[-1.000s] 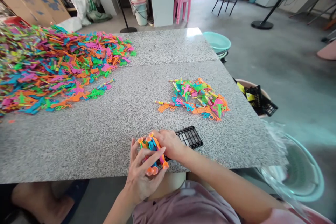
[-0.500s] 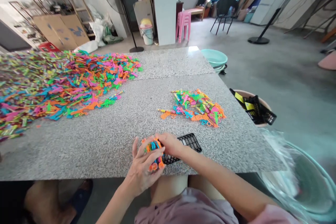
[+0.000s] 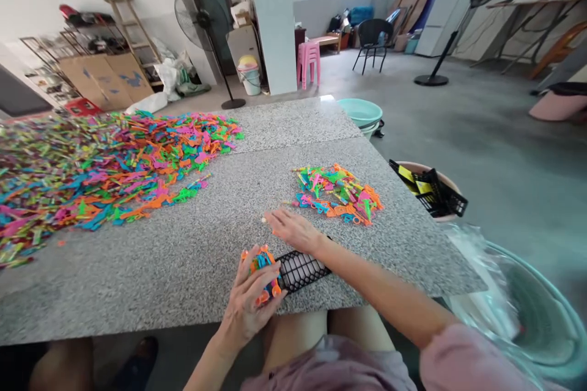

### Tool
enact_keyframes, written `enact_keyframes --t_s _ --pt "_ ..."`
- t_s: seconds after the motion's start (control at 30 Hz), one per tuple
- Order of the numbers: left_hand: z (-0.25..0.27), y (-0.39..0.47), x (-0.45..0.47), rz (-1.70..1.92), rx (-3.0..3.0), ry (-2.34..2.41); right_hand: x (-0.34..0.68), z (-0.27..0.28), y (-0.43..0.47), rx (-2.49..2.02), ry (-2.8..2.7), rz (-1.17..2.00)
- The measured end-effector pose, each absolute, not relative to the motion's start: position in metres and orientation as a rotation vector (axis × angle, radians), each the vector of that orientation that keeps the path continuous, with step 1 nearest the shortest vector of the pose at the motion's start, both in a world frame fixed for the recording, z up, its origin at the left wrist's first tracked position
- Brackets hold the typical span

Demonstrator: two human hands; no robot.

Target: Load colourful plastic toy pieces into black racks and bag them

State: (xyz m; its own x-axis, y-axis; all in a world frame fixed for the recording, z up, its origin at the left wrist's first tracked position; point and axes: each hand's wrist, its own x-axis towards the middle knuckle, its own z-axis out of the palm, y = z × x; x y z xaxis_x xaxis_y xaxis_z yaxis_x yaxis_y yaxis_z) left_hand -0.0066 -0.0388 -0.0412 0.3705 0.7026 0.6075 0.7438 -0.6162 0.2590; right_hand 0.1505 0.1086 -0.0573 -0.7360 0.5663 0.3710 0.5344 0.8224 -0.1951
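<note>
Toys (image 3: pixel 262 261) with orange tips sit bundled at lower centre of the frame, at the left end of a black rack (image 3: pixel 300 271); whether they lie in it or on it cannot be told. The left hand (image 3: pixel 246 304) is closed around the bundle, fingers curved over the top. The right hand (image 3: pixel 296 231) reaches palm down above the rack, just left of the small pile (image 3: pixel 339 192) at centre right; its fingers are stretched out, and whether they grip anything cannot be told. Across the left of the frame, a big pile (image 3: pixel 151 165) spreads over the speckled table (image 3: pixel 183 281)
</note>
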Motion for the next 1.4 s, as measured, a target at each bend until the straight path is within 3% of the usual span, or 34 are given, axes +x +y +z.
enact_keyframes --t_s 0.2,0.37,0.63,0.97,1.2,1.4 --pt "-0.040 -0.038 -0.010 -1.099 -2.601 -1.351 0.238 -0.079 0.059 -1.453 -2.300 0.347" --pt "-0.039 -0.040 -0.009 -1.103 -2.609 -1.410 0.240 -0.073 0.054 -1.713 -2.367 0.218" --pt "-0.033 -0.041 -0.003 -1.107 -2.598 -1.444 0.240 -0.077 0.045 -1.644 -2.325 0.210" --pt "-0.035 -0.042 -0.001 -1.127 -2.560 -1.494 0.234 -0.072 0.031 -1.573 -1.813 0.868" --pt "-0.037 -0.042 -0.003 -1.144 -2.585 -1.496 0.214 -0.062 0.017 -1.404 -1.903 1.278" --pt "-0.033 -0.043 -0.005 -1.084 -2.627 -1.504 0.187 -0.066 -0.007 -1.405 -2.084 1.175"
